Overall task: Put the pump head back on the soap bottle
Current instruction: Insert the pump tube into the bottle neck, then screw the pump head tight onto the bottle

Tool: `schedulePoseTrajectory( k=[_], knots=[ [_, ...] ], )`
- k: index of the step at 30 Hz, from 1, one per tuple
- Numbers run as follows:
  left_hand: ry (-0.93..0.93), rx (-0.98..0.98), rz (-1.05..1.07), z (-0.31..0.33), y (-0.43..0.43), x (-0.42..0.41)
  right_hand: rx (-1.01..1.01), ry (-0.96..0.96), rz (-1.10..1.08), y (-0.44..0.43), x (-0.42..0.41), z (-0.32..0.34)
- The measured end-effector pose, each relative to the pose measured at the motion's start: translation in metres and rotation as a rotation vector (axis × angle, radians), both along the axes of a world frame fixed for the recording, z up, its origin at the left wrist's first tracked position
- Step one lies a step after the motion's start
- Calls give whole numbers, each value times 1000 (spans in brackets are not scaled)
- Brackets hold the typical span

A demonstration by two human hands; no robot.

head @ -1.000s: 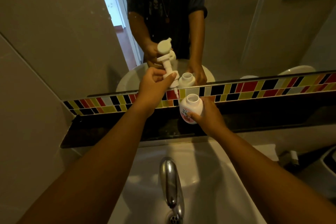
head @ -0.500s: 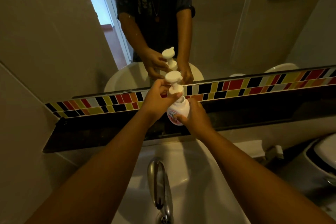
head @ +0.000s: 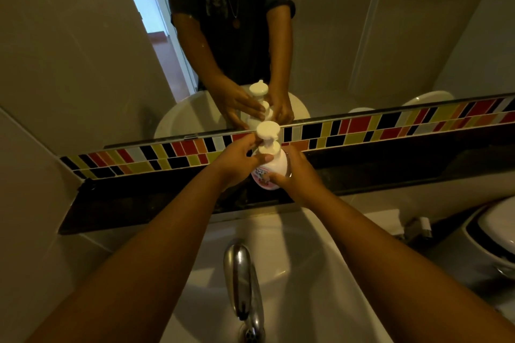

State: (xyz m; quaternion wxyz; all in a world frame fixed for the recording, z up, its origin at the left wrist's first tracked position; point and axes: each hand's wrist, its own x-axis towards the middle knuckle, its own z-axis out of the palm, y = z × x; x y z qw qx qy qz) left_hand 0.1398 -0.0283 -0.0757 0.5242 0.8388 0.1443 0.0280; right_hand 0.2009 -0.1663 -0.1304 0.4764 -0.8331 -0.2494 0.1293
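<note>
Fingers [head: 257,159] of the left hand [head: 237,163] curl around the collar of the pump head [head: 268,139], thumb toward the person and index finger reaching across the front of the neck, closed on it. The right hand [head: 296,172] wraps the soap bottle [head: 271,170] from the right side, thumb pressed against the printed label low on the front, the other fingers hidden behind the body. The pump head sits upright on the bottle's neck; whether it is screwed tight cannot be told. The bottle is held just above or on the dark ledge [head: 139,198], and contact with it is hidden by the hands.

Counted: 1 bottle, 1 pump head, 2 hands, 2 bare forearms.

The ledge runs the width of the wall, topped by a band of red, yellow, black, orange and white tiles [head: 390,127]. Above that a mirror [head: 334,36] repeats the hands, the bottle and a dark shirt. Below the ledge is 1 white basin [head: 301,273] with 1 chrome tap [head: 241,281] at its near edge. At the right stands a white toilet [head: 498,234]. The walls are plain beige, and the light is dim.
</note>
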Motion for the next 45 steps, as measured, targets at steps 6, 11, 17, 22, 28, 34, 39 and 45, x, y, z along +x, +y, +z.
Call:
schedulePoseTrajectory(
  k=[6, 11, 17, 22, 28, 34, 39, 45],
  knots=[
    [39, -76, -56, -7, 17, -18, 28, 147, 208, -5, 5, 14],
    [49, -86, -22, -17, 27, -27, -142, 124, 318, -6, 16, 27],
    [42, -51, -7, -22, 26, -26, -129, 134, 335, -4, 25, 60],
    [7, -86, 42, -30, 22, -28, -68, 46, 189, 13, 2, 52],
    [5, -69, 69, -34, 19, -29, -33, -205, -13, 8, -18, 33],
    [24, -52, 64, -33, 21, -27, -13, -184, -1, 2, -12, 38],
    [32, -31, 45, -33, 23, -25, -72, -84, 178, 5, -12, 41],
    [12, -40, 52, -34, 21, -26, -71, -261, 70, -12, -37, 22]
  ],
)
